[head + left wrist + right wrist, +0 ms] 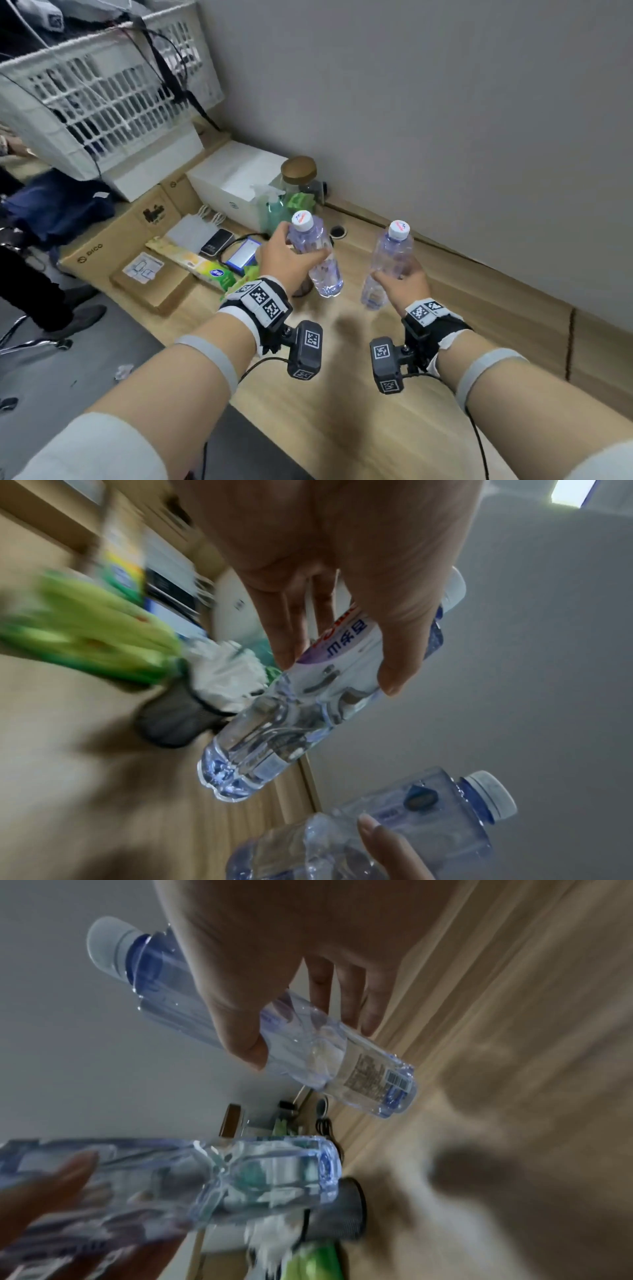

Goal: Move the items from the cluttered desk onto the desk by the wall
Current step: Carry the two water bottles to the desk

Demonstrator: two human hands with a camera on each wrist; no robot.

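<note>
Each hand carries a clear plastic water bottle with a white cap above the wooden desk (394, 428) that runs along the grey wall. My left hand (291, 255) grips the left bottle (317, 258) around its middle; in the left wrist view its fingers (284, 631) and thumb wrap that left bottle (274, 737). My right hand (402, 279) grips the right bottle (388, 263), whose base hangs a little above the desk. In the right wrist view the right bottle (308, 1042) lies between thumb and fingers (346, 996). Both bottles are tilted.
Behind the left bottle stand a black mesh cup (167, 723) with white paper, a cork-lidded glass jar (298, 178) and a white box (233, 181). Further left lie cardboard boxes (116, 233), a phone (216, 241), a green packet (205, 269) and a white basket (102, 96). A cable hole (337, 232) sits near the wall.
</note>
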